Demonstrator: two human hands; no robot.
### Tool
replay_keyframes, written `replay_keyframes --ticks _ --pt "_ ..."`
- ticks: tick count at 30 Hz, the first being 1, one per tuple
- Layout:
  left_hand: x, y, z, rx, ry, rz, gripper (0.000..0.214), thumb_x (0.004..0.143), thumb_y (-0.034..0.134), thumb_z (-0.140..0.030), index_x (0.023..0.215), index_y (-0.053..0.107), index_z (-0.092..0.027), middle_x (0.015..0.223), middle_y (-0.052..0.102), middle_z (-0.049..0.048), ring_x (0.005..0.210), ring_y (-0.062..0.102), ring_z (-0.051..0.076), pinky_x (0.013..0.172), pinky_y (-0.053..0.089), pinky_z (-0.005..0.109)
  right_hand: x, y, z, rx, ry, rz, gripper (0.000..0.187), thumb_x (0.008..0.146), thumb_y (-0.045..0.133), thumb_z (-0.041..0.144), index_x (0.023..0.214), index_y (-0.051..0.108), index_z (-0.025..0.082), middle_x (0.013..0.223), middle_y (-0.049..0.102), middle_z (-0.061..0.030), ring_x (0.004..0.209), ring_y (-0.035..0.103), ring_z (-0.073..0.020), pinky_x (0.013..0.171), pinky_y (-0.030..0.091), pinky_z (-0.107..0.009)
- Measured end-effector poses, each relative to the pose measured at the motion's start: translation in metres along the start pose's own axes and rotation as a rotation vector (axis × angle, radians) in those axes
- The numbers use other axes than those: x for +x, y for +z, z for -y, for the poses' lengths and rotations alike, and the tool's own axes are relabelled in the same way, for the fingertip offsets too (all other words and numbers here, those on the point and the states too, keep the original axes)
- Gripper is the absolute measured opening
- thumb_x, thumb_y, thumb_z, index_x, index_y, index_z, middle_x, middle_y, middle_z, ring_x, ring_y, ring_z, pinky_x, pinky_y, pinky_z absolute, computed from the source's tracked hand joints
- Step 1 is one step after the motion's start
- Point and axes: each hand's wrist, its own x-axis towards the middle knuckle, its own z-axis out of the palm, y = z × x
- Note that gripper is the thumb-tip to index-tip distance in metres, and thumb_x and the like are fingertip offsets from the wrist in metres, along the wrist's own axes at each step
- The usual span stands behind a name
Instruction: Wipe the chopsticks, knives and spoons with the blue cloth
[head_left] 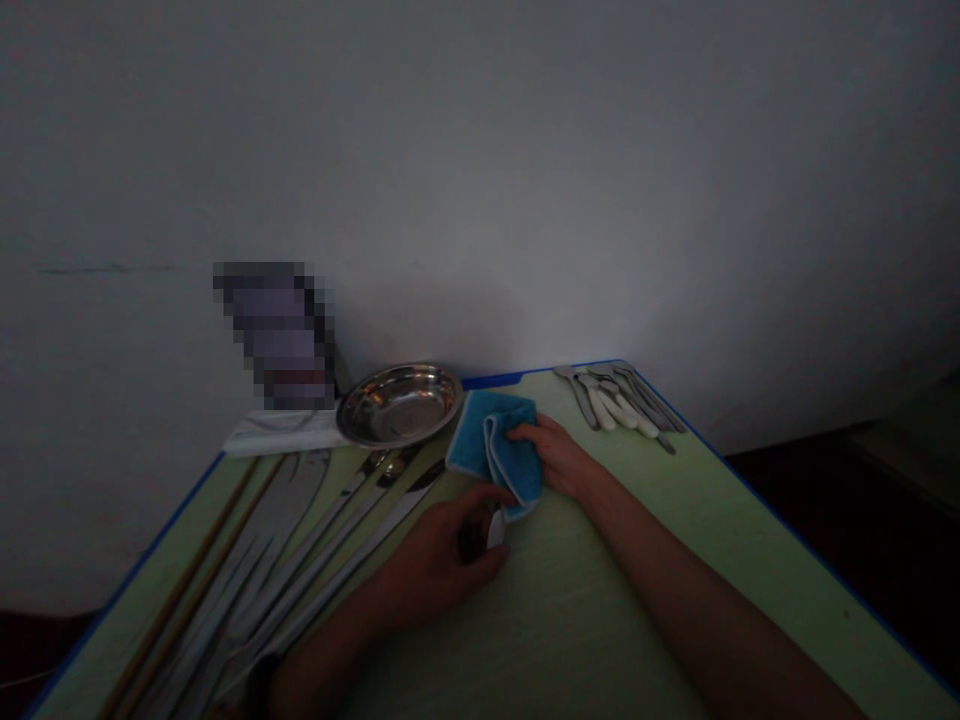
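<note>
My right hand (559,458) is closed on a folded blue cloth (491,440) lying on the green table mat (615,600). My left hand (442,555) rests just in front of the cloth, fingers curled around a small white-handled utensil (496,528) whose far end goes under the cloth. A round steel bowl (400,402) stands just left of the cloth. The scene is dim.
Several long metal utensils and wooden chopsticks (247,570) lie side by side on the left of the mat. A group of white-handled cutlery (619,400) sits at the far right corner. A white napkin (289,430) and a blurred object (277,335) stand by the wall.
</note>
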Motion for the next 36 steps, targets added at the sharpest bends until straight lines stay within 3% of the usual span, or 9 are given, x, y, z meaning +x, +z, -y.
replay_keyframes --ticks 36 --pt "-0.0019 -0.0017 -0.0005 -0.023 -0.004 0.009 0.038 0.075 0.055 -0.016 0.113 0.05 -0.022 0.063 0.045 -0.0077 0.055 0.044 0.011 0.051 0.033 0.021 -0.0037 0.0047 0.001 -0.037 -0.004 0.007 0.021 0.052 0.059 0.012 0.072 0.06 0.018 0.057 0.065 0.0046 0.053 0.058 -0.0126 0.056 0.045 -0.025"
